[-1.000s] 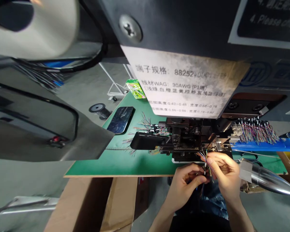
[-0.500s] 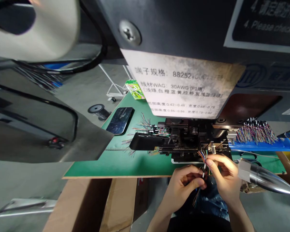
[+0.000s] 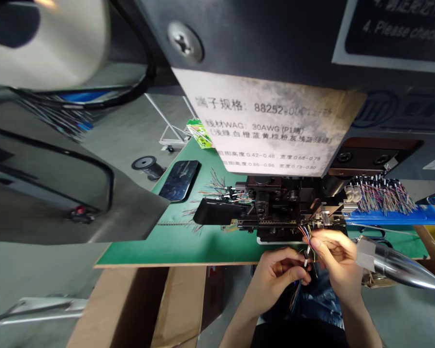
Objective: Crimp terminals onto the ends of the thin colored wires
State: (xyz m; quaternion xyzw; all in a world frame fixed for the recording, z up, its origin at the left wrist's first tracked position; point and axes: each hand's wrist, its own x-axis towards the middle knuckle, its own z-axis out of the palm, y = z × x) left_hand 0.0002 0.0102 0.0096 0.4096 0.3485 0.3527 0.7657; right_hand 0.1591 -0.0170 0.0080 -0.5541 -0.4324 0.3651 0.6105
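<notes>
A bundle of thin coloured wires (image 3: pixel 306 234) with a white sleeve stands between my hands, its fanned ends close to the front of the black crimping machine (image 3: pixel 264 203). My left hand (image 3: pixel 281 275) is closed on the lower part of the bundle, and loose wire tails hang below it. My right hand (image 3: pixel 335 251) pinches the wires near their upper ends, just in front of the machine's right part. A few yellow and dark wires droop between the two hands.
On the green table (image 3: pixel 203 246) lie a black phone (image 3: pixel 179 180) and more wire bundles (image 3: pixel 217 186). A metal lamp tube (image 3: pixel 398 266) reaches in beside my right hand. Wires fill a blue tray (image 3: pixel 395 217) at right. Cardboard boxes (image 3: pixel 179 304) stand below.
Some yellow and dark wires now hang lower between my hands. My fingers have shifted slightly on the bundle. The machine's parts above the wires at right look changed in position.
</notes>
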